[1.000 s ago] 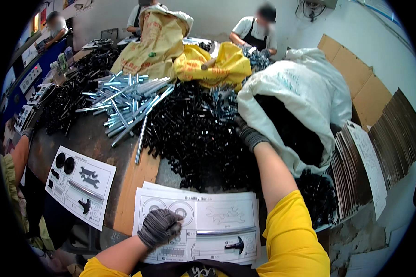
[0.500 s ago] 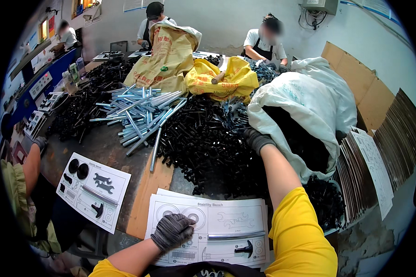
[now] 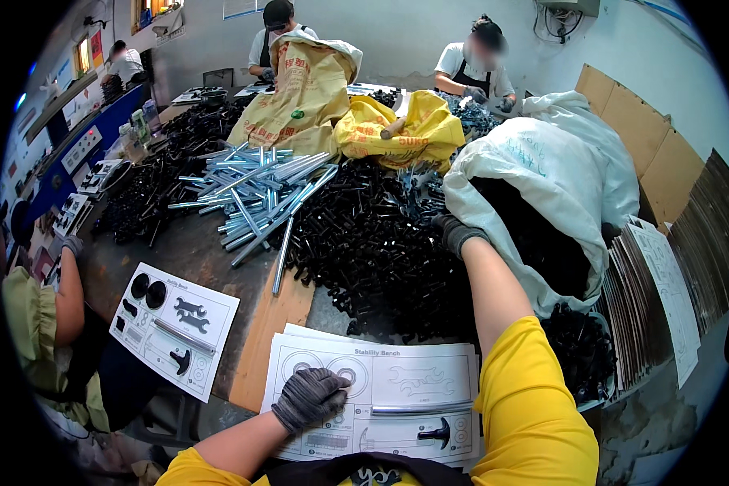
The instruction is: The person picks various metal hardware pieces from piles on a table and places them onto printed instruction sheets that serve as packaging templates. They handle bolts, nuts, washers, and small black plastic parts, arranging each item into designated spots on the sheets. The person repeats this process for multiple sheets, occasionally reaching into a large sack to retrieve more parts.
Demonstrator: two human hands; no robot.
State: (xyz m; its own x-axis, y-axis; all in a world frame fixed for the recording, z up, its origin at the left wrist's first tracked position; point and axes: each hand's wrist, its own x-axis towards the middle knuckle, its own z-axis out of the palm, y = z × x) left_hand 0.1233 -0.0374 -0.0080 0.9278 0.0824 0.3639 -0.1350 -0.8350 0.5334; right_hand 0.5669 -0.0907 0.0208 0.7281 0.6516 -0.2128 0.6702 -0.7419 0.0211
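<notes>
My left hand (image 3: 310, 399), in a grey knit glove, lies over the printed instruction sheet (image 3: 348, 374) in front of me. Its fingers are curled together; whether something small is in them is hidden. On the same sheet lie a silver metal tube (image 3: 423, 409) and a black T-shaped handle (image 3: 435, 433), both to the right of that hand. Stretched far forward, my right hand (image 3: 462, 235), also gloved, reaches the pile of black bolts and small parts (image 3: 381, 259) next to the mouth of a white sack (image 3: 535, 162). Its fingers blend into the dark parts.
Left of me lies another sheet (image 3: 174, 330) bearing black discs, wrenches and a tube. Beyond are heaped silver tubes (image 3: 251, 194), a tan sack (image 3: 296, 105) and a yellow sack (image 3: 401, 134). Stacked cardboard (image 3: 636, 300) stands at right. Co-workers work around the table; one arm (image 3: 69, 292) shows at left.
The whole view has shifted slightly, with things sitting a little farther right. My left hand stays curled over the sheet, and my right hand remains at the black pile beside the white sack.
</notes>
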